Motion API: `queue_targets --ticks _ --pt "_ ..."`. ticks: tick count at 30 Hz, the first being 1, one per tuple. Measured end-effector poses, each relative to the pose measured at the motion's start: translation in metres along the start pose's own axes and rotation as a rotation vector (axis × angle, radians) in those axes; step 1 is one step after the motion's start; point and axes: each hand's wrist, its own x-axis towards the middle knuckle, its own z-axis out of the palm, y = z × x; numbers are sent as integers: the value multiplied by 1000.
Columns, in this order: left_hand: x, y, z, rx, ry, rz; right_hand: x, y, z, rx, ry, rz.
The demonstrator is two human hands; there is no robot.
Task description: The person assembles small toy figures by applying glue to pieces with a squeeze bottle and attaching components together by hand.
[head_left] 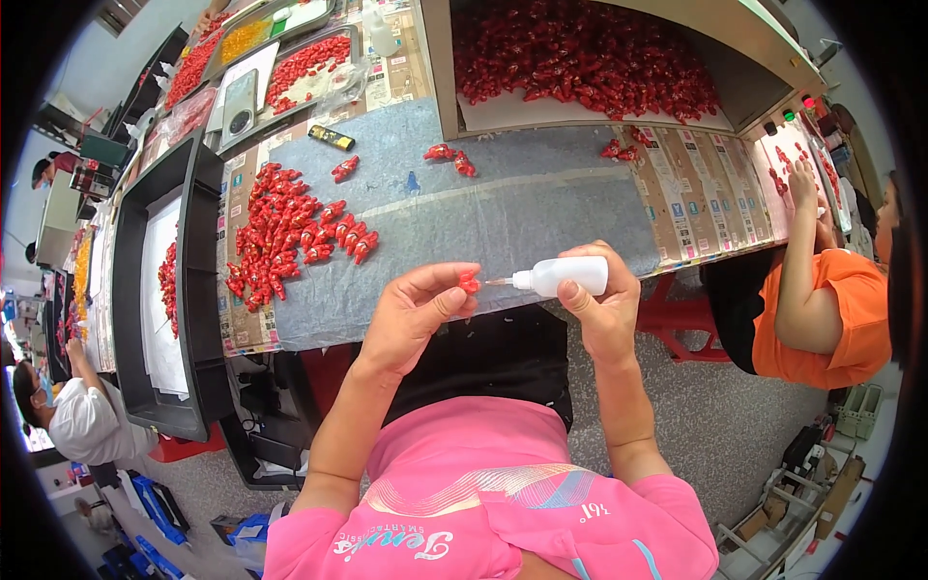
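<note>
The pile of red pieces (275, 232) overlaps, hiding its lower ones. The left hand (401, 319) pinches a small red piece (469, 281) (partly covered by fingertips) near the table edge (324, 340). The right hand (609, 314) grasps a white bottle (561, 276); whether its thin nozzle (499, 281) touches the piece is unclear.

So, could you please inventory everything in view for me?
Held piece: one, red, left hand
Squeeze bottle: one, white, right hand
Mat: one, blue-grey, on table
Loose pieces: many, red, mostly mat's left
Tube: one, black-yellow, mat's far left
Open box: one, cream, far side
Deep tray: one, black, left of mat
Yellow pieces: many, yellow, upper left
Stools: at least two, red, both sides
Co-workers: at least two, orange and white tops, both sides
Shirt: one, pink, lower centre
Left hand: one, bare, centre
Right hand: one, bare, centre-right
</note>
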Motion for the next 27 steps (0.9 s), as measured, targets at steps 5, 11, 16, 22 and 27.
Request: queue_targets --ticks 5,11,16,22,27 --pt "0 0 -1 4 -6 1 -1 3 0 -6 10 -48" --pt "0 0 -1 -1 -7 16 -4 -1 3 -3 26 -9" --pt "1 -1 0 -40 -5 23 -4 0 4 -19 24 -32" --pt "2 -2 1 -35 -1 38 -5 -1 6 -39 20 -50" --pt "2 -1 2 -24 -4 39 -6 -3 8 -25 16 -44"
